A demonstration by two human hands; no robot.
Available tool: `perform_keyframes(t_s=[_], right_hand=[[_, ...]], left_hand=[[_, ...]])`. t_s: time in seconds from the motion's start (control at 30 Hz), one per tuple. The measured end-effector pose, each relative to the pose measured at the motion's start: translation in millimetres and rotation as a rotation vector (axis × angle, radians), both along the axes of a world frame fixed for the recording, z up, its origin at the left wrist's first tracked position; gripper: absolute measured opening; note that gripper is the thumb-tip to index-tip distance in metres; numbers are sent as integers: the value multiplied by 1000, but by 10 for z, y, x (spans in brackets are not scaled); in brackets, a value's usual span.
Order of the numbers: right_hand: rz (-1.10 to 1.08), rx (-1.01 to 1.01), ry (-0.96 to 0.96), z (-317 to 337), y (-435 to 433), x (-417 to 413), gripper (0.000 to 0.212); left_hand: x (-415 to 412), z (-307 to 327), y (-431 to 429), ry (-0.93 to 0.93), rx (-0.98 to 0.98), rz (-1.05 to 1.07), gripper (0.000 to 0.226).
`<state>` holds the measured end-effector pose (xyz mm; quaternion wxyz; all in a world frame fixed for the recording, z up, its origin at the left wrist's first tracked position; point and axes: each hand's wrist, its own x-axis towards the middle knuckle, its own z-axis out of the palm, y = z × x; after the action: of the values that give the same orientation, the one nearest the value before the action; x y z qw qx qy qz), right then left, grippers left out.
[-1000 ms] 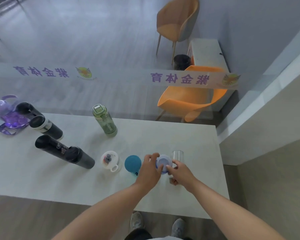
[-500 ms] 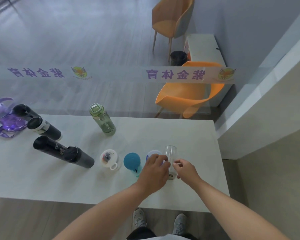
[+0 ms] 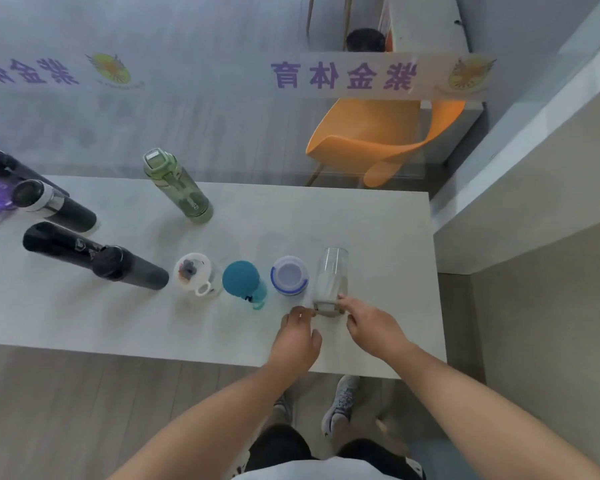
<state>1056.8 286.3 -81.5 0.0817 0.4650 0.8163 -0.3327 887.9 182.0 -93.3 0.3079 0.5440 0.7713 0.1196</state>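
- Left hand [image 3: 297, 336] and right hand [image 3: 373, 327]: curled fingertips pinch the glass [image 3: 331, 275] at its base, steadying it upright.
- Glass stands beside the blue-ringed bottle [image 3: 289, 275], probably to extend the row.

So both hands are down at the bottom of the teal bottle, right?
Not quite. The head view shows the left hand and right hand at the bottom of the clear glass, which is at the right end of the row. The teal bottle stands two places to its left, and no hand is on it.
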Motion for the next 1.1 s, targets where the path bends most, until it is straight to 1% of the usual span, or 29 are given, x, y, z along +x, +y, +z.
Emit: perform_keyframes(t_s=[0.07, 0.1, 0.13, 0.2, 0.27, 0.33, 0.4, 0.47, 0.53, 0.63, 0.77, 0.93, 1.03, 1.1], right_hand=[[-141, 17, 8, -41, 17, 128, 40], [-207, -2, 18, -77, 31, 177, 40], [-258, -39, 24, -105, 50, 216, 43], [-345, -145, 38, -161, 105, 273, 57], [-459, -280, 88, -216, 164, 322, 68], [-548, -402, 135, -251, 207, 376, 71], [-576, -468, 145, -247, 245, 408, 72], [-593, -495, 158, -219, 275, 430, 71], [-598, -513, 179, -162, 289, 464, 70], [-545, -540, 182, 17, 322, 519, 71], [-485, -516, 194, 233, 378, 519, 63], [-562, -479, 291, 429, 446, 387, 48], [-641, -439, 356, 465, 458, 307, 42], [-645, -407, 361, 473, 467, 263, 40]], left_hand=[[95, -34, 62, -93, -28, 84, 48], [140, -52, 108, -132, -46, 119, 52], [189, -69, 161, -166, -68, 149, 55], [294, -109, 284, -221, -112, 188, 63], [406, -164, 407, -284, -133, 183, 66], [523, -208, 500, -347, -134, 156, 62], [621, -224, 567, -366, -115, 134, 51], [681, -191, 609, -367, -88, 166, 42], [702, -117, 614, -356, -70, 194, 38], [675, 33, 599, -347, -45, 180, 41], [588, 259, 648, -307, -3, 158, 48], [480, 486, 737, -256, 97, 138, 49], [452, 540, 790, -189, 133, 81, 41], [434, 556, 825, -109, 145, 9, 35]])
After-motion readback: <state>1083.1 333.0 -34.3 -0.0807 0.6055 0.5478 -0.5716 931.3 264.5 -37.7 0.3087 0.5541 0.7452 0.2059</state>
